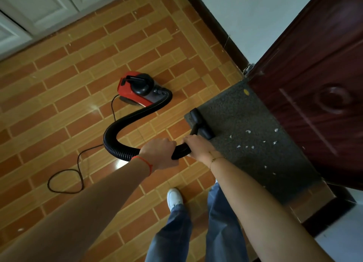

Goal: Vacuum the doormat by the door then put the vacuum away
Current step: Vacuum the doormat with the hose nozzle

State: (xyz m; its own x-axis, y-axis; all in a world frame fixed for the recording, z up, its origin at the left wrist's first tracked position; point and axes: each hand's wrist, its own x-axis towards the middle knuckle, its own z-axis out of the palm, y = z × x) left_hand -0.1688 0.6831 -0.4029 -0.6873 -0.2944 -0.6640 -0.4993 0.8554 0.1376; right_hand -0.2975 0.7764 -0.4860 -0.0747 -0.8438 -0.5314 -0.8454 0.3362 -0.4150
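Starting at the left, a thin black power cord (pixel 64 181) loops across the brick-patterned tile floor (pixel 59 96) and runs up toward the red and black vacuum (pixel 142 88), which sits on the tiles well apart from both hands, beyond them and a little to the left. From the vacuum's right end a ribbed black hose (pixel 117 130) snakes down in an S-curve and comes round to the person's hands.

The left hand (pixel 160 153), with a red string at the wrist, is curled over the top of the hose, gripping it. Just beside it, with a short stretch of hose showing between them, the right hand (pixel 198 145), with a thin bracelet at the wrist, is wrapped round the far end of the hose where it meets the nozzle tube. Both hands are clamped on the hose, close together but not touching.

Directly beyond the right hand, the black floor nozzle (pixel 200 124) rests on the near-left corner of the dark grey doormat (pixel 245 120). To the right of the nozzle, small white paper scraps (pixel 248 131) are scattered over the mat. The mat's far edge lies against the dark reddish-brown door (pixel 314 75).

Below the hands, the person's blue jeans (pixel 220 222) and one white shoe (pixel 174 197) stand on the tiles just beside the mat's near edge
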